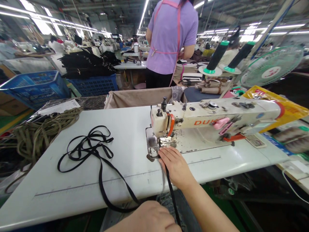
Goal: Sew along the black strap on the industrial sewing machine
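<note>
In the head view, one sewing machine (217,119) stands on one white table (130,132). At its needle end, the right hand (175,166), fingers together and slightly bent, has hold of a black strap (171,190) leading to the needle. Nearer the wearer than the machine, the left hand (149,217) is curled; its grip cannot be told. Left of the machine lies one loose black heap (93,145) of strap. Behind the machine are two black spools (217,58), one fan (271,69) and one person (171,38) in purple; two blue baskets (41,87) sit behind and left of it.
</note>
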A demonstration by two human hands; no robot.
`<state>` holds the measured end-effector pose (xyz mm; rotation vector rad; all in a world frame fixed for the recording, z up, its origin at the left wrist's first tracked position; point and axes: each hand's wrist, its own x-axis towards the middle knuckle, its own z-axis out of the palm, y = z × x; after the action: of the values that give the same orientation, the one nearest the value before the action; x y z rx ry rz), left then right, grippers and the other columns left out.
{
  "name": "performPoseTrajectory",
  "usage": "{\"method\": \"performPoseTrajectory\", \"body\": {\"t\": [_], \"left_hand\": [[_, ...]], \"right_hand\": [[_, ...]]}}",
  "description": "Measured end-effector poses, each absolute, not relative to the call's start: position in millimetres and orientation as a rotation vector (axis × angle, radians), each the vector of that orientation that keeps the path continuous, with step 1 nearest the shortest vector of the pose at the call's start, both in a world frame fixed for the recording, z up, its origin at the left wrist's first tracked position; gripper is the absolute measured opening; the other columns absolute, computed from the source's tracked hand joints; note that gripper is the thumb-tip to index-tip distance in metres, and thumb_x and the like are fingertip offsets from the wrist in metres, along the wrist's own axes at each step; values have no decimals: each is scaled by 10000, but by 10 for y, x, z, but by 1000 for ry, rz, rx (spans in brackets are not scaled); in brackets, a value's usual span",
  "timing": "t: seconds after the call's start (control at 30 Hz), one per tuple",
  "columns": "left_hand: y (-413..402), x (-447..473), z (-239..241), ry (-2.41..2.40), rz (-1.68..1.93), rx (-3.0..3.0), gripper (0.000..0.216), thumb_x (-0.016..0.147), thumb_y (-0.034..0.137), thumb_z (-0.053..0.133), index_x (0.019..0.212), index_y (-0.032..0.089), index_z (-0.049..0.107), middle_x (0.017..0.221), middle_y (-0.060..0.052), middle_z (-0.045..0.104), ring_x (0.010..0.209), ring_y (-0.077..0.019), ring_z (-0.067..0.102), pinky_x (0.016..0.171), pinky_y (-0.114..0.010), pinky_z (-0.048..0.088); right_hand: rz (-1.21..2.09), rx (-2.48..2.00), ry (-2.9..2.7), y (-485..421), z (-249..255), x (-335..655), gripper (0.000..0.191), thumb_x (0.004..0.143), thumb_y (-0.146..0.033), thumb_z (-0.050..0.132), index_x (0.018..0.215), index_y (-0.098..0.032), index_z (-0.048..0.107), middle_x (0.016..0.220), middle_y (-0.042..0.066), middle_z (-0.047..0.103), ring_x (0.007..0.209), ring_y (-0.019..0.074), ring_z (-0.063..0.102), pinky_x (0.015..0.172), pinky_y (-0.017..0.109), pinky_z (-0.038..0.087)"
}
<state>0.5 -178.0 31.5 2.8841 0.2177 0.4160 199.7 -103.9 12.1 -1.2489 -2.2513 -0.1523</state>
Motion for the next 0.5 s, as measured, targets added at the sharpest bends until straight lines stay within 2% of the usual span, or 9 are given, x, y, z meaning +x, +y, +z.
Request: {"method": "performPoseTrajectory", "body": {"t": [0.33,0.5], "left_hand": [[-1786,10,319,223,418,2889,316,1012,408,748,840,206,575,649,60,584,599,-127,575,514,-319,343],[-1788,12,312,220,379,2894,311,1052,403,690,840,215,561,653,56,591,600,-132,557,513,-324,338]], "right_hand": [[-156,-1235,-2265,-1042,124,2009,318,1115,-211,563,1374,-137,732,1417,132,735,1309,265,700,1258,507,497],[-149,-1243,-2262,-1052,146,2003,328,1105,-210,583,1395,-166,730,1410,129,739,1306,260,701,1249,501,507]]}}
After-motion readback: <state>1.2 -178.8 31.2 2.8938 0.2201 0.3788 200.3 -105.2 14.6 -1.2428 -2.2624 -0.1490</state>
